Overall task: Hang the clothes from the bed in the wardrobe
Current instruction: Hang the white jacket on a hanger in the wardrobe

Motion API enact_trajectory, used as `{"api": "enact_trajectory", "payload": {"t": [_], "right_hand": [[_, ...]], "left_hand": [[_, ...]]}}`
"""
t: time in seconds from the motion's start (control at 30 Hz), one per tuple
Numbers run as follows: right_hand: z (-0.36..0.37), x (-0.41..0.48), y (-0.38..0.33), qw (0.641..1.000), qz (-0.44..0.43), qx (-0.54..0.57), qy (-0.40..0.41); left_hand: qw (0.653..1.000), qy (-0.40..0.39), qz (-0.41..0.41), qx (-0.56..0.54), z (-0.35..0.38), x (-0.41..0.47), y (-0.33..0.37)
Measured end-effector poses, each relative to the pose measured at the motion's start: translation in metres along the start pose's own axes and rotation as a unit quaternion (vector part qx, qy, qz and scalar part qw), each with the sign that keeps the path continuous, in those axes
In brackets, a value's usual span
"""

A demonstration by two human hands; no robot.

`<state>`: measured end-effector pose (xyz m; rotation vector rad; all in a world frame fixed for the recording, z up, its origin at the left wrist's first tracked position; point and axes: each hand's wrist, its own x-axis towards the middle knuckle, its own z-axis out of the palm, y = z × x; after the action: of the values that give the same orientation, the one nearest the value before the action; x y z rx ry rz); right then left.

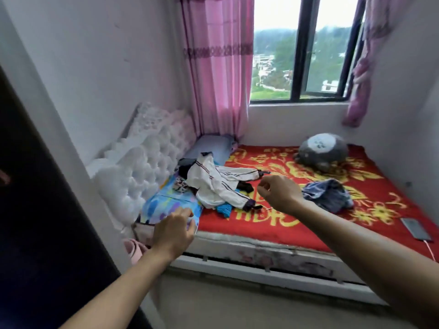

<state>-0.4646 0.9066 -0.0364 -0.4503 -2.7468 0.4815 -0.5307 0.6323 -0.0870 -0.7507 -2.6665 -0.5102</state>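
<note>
White with dark stripes down the sleeves, the jacket (221,184) lay crumpled on the bed (261,245) toward the headboard end. It topped a small heap, with dark clothes (187,168) at its eleven o'clock and a teal piece (224,210) poking out at its six. A blue denim garment (327,193) lay apart at the jacket's three o'clock, on the red flowered blanket (297,224).

All of it looked soft, light and limp. Lifted by one sleeve the jacket would likely sag and trail, so the collar or shoulders seemed the better hold, ready for a hanger. The denim was probably heavier and stiffer, best taken at the waistband.

The right hand (278,193) hovered between jacket and denim, near the jacket's sleeve ends, its fingers loosely curled around nothing visible. The left hand (173,231) hung at the jacket's seven o'clock over the corner of a bright patterned pillow (164,203). Its fingers were loosely bent and held nothing; whether they touched the pillow could not be told.

Farther out sat a grey plush toy (320,150) at one o'clock, a phone (415,230) by the bed's right edge, and a white tufted headboard (142,162).
</note>
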Motion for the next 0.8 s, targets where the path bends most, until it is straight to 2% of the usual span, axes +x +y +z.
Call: {"api": "enact_trajectory", "payload": {"t": [0.3,0.53,0.8], "right_hand": [[0.054,0.099,0.097,0.993,0.098,-0.022,-0.055],[0.112,0.21,0.113,0.982,0.14,-0.019,-0.122],[0.197,0.323,0.132,0.97,0.141,-0.006,-0.196]], "left_hand": [[0.997,-0.061,0.021,-0.03,0.117,0.129,-0.007],[0.989,-0.143,-0.017,-0.024,0.178,0.239,-0.056],[0.974,-0.207,-0.086,0.012,0.252,0.325,-0.122]]}}
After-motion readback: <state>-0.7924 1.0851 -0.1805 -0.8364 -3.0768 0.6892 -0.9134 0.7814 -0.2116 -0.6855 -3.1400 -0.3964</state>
